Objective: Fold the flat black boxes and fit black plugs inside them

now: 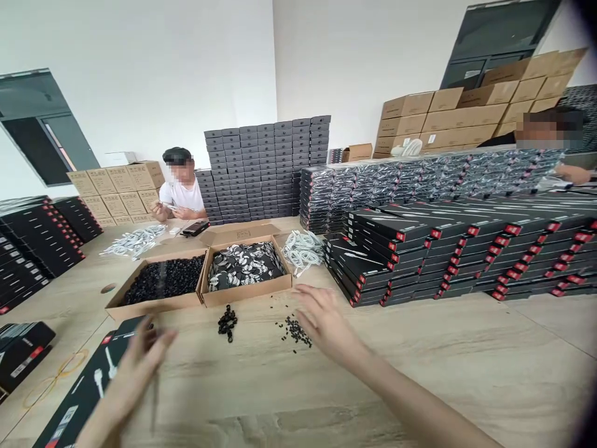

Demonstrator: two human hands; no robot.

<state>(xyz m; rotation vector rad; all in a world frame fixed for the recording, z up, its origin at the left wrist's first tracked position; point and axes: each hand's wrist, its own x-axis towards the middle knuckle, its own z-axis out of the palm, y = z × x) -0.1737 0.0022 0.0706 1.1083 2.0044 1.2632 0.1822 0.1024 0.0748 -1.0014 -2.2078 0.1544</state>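
Observation:
My right hand [324,317] reaches over the table with its fingers stretched out and nothing in them. Just under its fingertips lies a loose scatter of tiny black pieces [297,331], and a coiled bundle of white cables [303,250] is a little beyond. On the left, my left hand [140,358] is blurred over a long black box [88,392] with a white cable printed on it. Its thumb stands apart, but what its curled fingers hold, if anything, cannot be made out. Between the hands sits a small pile of black ring-like parts [227,322].
Ahead are a carton of black parts [156,305] and a carton of black-and-white pieces [247,297]. Stacked black boxes [466,249] line the right side; another stack [37,242] stands left. A co-worker [180,190] sits across; another person [545,130] is at far right.

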